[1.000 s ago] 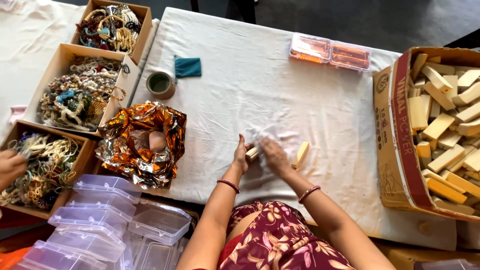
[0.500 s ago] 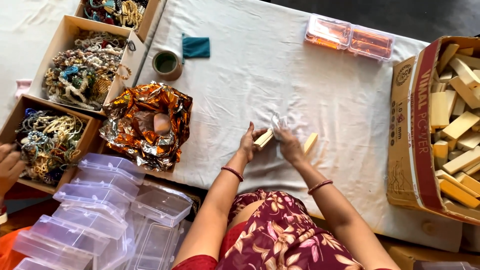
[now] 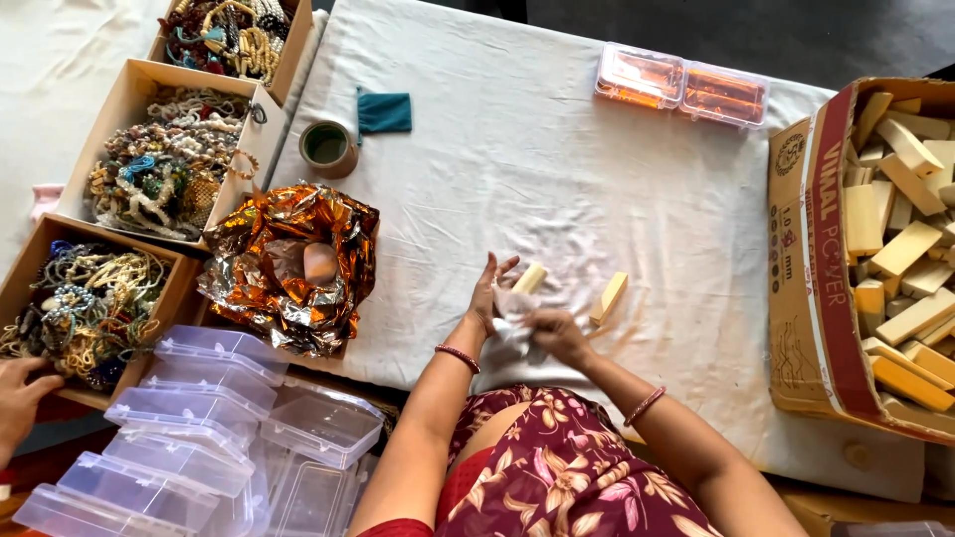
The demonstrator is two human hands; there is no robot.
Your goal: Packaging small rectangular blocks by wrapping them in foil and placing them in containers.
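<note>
My left hand (image 3: 485, 294) holds a small pale wooden block (image 3: 528, 277) together with a clear plastic wrapper (image 3: 510, 331), fingers partly spread. My right hand (image 3: 556, 331) grips the same wrapper just to the right, close against the left hand. A second pale wooden block (image 3: 608, 297) lies loose on the white cloth (image 3: 557, 169) a little right of both hands. Both wrists wear thin bead bracelets.
A cardboard box (image 3: 808, 288) full of wooden blocks stands at the right. Two orange-tinted clear cases (image 3: 680, 85) lie at the back. Crumpled orange foil (image 3: 288, 264), a tape roll (image 3: 327, 147), bead boxes (image 3: 159, 159) and stacked clear plastic boxes (image 3: 209, 438) fill the left. Another person's hand (image 3: 20, 398) rests there.
My hands have stayed together over the cloth, the right one now lower on the wrapper. The view has shifted slightly.
</note>
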